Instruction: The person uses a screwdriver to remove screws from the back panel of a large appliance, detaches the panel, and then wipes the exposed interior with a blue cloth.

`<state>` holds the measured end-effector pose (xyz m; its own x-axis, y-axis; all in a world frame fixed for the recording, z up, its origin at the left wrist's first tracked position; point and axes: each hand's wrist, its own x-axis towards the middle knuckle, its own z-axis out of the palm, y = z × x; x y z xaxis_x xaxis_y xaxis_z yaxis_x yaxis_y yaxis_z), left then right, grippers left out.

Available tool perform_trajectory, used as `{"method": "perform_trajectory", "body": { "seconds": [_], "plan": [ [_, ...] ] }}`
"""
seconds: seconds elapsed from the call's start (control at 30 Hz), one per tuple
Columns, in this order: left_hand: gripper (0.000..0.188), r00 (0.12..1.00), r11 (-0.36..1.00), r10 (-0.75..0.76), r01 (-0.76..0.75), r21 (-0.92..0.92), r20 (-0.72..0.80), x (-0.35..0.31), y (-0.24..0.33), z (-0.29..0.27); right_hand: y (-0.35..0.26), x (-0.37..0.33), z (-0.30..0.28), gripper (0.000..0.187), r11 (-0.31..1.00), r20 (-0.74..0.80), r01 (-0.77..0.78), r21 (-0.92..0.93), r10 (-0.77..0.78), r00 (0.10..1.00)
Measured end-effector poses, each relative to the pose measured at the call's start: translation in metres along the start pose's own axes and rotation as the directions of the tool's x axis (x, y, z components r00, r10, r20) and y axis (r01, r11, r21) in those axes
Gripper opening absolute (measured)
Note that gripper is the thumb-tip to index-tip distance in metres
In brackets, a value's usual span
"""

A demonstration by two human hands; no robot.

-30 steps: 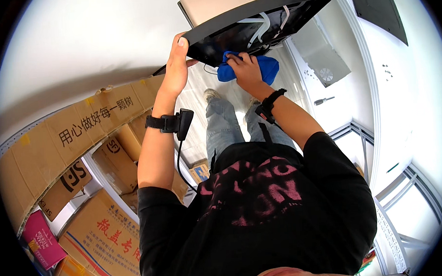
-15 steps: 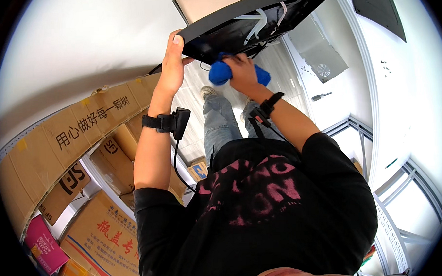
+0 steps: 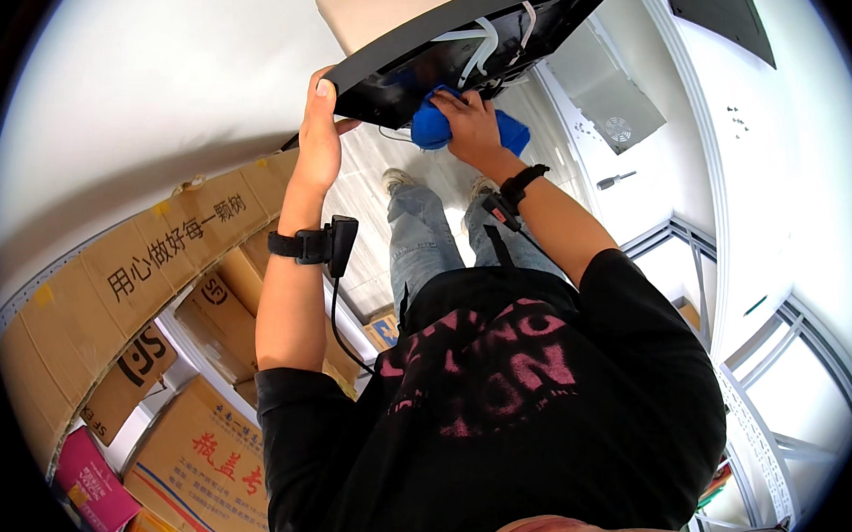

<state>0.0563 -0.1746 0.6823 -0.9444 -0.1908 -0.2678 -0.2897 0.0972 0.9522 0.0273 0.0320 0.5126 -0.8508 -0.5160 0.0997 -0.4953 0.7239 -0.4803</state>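
My left hand (image 3: 320, 142) is closed on the left edge of a wide black-framed panel (image 3: 380, 89). The panel is tilted, with a dark glossy side towards me and a beige top surface. Pale strips (image 3: 478, 50), perhaps tubes or reflections, show on the dark side. My right hand (image 3: 474, 129) is wrapped round a bunched blue cloth (image 3: 429, 126), pressed up against the panel's lower edge. Both ends of the cloth stick out beside my fingers. Where cloth and panel meet is partly hidden by that hand.
Cardboard boxes (image 3: 197, 466) and a pink box (image 3: 95, 485) fill the shelves at left, behind a long cardboard strip (image 3: 149, 245). At right, a grey metal plate (image 3: 609, 96) and a dark-handled tool (image 3: 616, 180) lie on a white surface. A thin cable (image 3: 392, 137) hangs below the panel.
The panel and my left hand have shifted slightly left in view. My right hand with the blue cloth has moved up a little, closer against the dark side.
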Motion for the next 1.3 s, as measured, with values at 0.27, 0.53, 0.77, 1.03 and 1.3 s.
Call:
{"method": "perform_trajectory", "body": {
  "seconds": [0.27,0.53,0.77,1.03,1.3],
  "plan": [
    [0.062,1.0,1.0,0.02,-0.02,0.006,-0.017,0.001,-0.001,0.003,0.011,0.001,-0.005,0.063,0.994,-0.063,-0.089,0.066,0.094,0.994],
    [0.064,1.0,0.998,0.004,-0.005,-0.064,-0.026,0.001,0.0,0.003,0.02,-0.015,-0.019,0.066,0.955,-0.097,-0.079,0.285,0.111,0.989],
    [0.065,1.0,0.996,-0.009,0.007,-0.084,-0.019,0.003,-0.002,0.003,0.029,-0.018,-0.025,0.066,0.973,-0.225,-0.103,0.209,0.15,0.963],
    [0.066,1.0,0.996,0.001,-0.002,-0.093,-0.004,0.004,-0.004,0.0,0.036,-0.021,-0.021,0.065,0.965,-0.289,-0.073,0.251,0.147,0.946],
    [0.065,1.0,0.996,0.023,-0.024,-0.089,-0.014,-0.002,-0.003,0.007,0.035,-0.009,-0.007,0.066,0.964,-0.228,-0.13,0.232,0.183,0.956]
  ]
}}
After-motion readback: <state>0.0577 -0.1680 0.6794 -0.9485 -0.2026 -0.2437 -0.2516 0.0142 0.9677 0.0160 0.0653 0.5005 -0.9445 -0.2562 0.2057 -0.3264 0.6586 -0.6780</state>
